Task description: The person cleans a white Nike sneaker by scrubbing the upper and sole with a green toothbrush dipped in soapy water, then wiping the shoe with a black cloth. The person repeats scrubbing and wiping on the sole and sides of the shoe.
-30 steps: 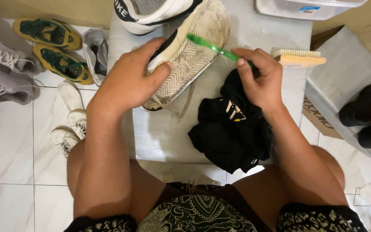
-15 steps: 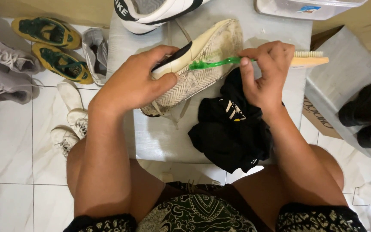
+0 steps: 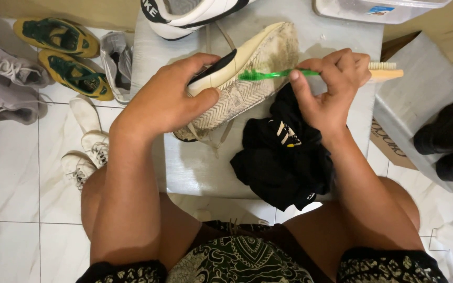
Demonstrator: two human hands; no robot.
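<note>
left hand (image 3: 171,102): palm down, fingers curled in a clamp, thumb spread | right hand (image 3: 331,86): fingers pinched, knuckles up | forearms: both angled inward, above bare knees

Left hand (image 3: 171,102) grips dirty cream shoe (image 3: 247,73) sole-up on table (image 3: 195,167); right hand (image 3: 331,86) presses green toothbrush (image 3: 271,74) against sole.

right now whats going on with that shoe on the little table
A seated person is scrubbing a dirty cream shoe on a small grey table. The left hand grips the shoe tilted sole-up, while the right hand works a green toothbrush against the grimy sole. A black cloth lies beside it, a wooden brush behind the right hand.
</note>
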